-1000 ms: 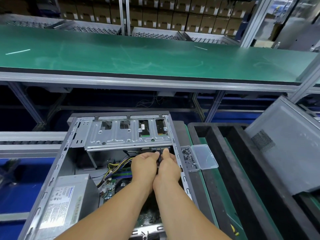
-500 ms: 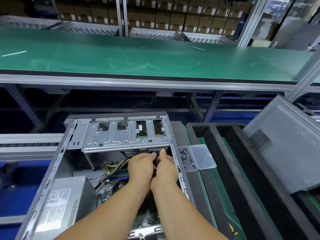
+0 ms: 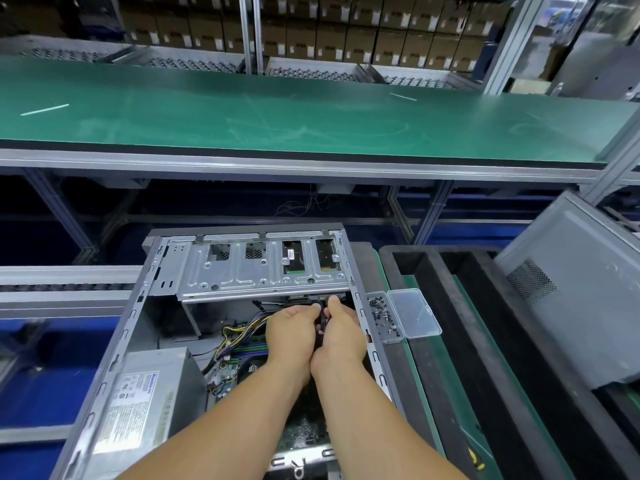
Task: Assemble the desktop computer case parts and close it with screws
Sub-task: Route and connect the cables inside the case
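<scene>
Case: the open computer case [image 3: 138,341] lies on its side at the near edge of my work surface, its drive cage [image 3: 263,271] across the far end.
Left hand: my left hand [image 3: 291,337] is inside the case just below the cage, fingers curled round a dark cable connector [image 3: 323,318].
Right hand: my right hand [image 3: 343,336] touches the left, thumb up, fingers pinching the same connector.
Step in hand: I judge I am seating a drive cable under the cage.
Doing it well: line up the plug square, push straight, keep the yellow wires [image 3: 242,327] clear.
Closing parts: side panel [image 3: 571,299] leans at the right; the open screw box [image 3: 403,317] sits just beside the case's right wall.
Writing: power supply [image 3: 138,403] label too small to read.
</scene>
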